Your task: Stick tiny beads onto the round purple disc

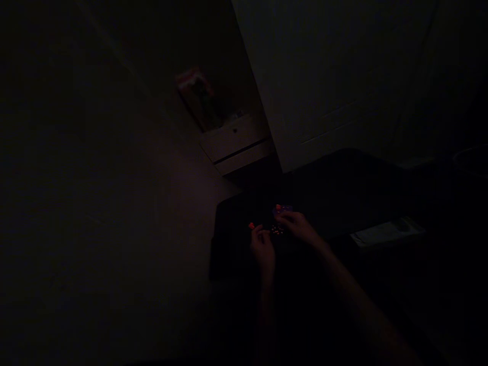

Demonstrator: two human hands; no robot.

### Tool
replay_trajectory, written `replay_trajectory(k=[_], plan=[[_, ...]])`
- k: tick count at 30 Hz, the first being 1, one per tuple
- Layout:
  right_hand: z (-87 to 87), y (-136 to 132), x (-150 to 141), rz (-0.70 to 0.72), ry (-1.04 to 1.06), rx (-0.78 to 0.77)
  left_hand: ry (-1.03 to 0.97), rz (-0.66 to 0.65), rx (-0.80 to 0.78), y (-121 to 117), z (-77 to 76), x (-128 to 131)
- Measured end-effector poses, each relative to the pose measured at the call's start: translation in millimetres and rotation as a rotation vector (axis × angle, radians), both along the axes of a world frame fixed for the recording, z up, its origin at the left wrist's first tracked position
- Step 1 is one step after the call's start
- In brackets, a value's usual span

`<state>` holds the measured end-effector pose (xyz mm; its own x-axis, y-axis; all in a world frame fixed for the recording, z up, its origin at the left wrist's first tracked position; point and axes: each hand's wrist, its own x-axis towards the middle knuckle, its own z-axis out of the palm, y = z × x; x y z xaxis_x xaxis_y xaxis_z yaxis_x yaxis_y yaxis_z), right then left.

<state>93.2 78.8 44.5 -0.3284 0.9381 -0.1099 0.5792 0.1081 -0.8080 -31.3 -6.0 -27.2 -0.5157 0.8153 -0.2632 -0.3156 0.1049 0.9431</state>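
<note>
The scene is very dark. My left hand (263, 248) is over the dark tabletop with its fingers curled together; what they hold, if anything, cannot be made out. Just beyond its fingertips shows a small bright orange piece (251, 225). Several tiny pale-orange bits (277, 231), like beads, lie between my two hands. My right hand (299, 226) is closed in a pinch beside a small purple container (286, 208), and its fingers overlap the near edge. A red-orange piece (278, 207) shows at that container. Whether the right fingers grip the container or something smaller is unclear.
Dark table (324, 188) under both hands, with a pale wall (152, 229) on the left. A white drawer cabinet (240, 145) stands behind, bearing a red-and-green box (200, 99). A pale panel (324, 76) rises at the back right. Below the table's right edge lies a whitish flat object (387, 232).
</note>
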Motion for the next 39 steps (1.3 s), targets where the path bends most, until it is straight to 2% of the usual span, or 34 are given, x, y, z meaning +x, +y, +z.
replay_trajectory(k=[13,18,29,36,39], plan=[[4.5,-1.3,-3.3,0.013,-0.013,-0.053,0.01,-0.009,-0.017,0.0,1.5,0.2],[2.0,-1.7,-1.3,0.072,0.035,-0.11,-0.007,-0.011,0.01,0.6,0.1,1.3],[0.6,-1.4,-3.3,0.148,-0.125,-0.061,0.011,-0.031,0.013,0.5,1.6,-0.2],[1.8,-1.5,-1.9,0.039,0.029,0.079,0.021,-0.024,0.015,-0.8,2.3,0.5],[6.4,-1.0,-1.6,-0.037,0.168,0.0,0.017,-0.036,0.01,-0.7,-0.6,1.8]])
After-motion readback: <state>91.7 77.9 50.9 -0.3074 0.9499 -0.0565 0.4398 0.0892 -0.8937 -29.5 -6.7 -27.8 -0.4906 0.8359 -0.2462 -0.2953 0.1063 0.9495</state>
